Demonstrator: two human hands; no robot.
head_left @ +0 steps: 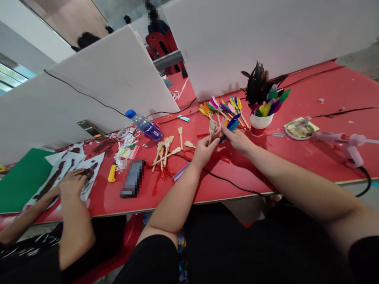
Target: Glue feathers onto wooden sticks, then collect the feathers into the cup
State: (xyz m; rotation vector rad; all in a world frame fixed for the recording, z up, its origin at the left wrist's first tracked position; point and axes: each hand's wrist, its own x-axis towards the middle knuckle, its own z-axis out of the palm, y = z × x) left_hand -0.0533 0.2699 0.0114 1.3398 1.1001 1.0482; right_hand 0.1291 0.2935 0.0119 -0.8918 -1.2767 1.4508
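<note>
L hand (204,149): fingers closed around a wooden stick (212,127), held approx. upright w/ its wide, shaped end projecting above the grip. R hand (238,139): fingertips pinched together on blue feathers (233,123), tips pointing up, away from the body. Stick lies just L of the R hand's fingertips; feathers sit just R of the stick; contact btwn the two can't be confirmed. Both hands are close together over the red table (314,90). Beyond the hands: a row of feathered sticks (220,105), multi-col., lying on the surface. Beyond the R hand: white-and-red cup (261,125) w/ dark and bright feathers standing in it; further R, a small dish (299,129), then a pink glue gun (343,142), cable off the table edge. L of the L hand: group of bare sticks (162,152), some crossed, nr. red tassels (156,183); behind them, a bottle (146,126) w/ blue cap, tilted. Far L: co-worker's hand (72,181) on white sheets (96,167) bearing dark brown pcs.
</note>
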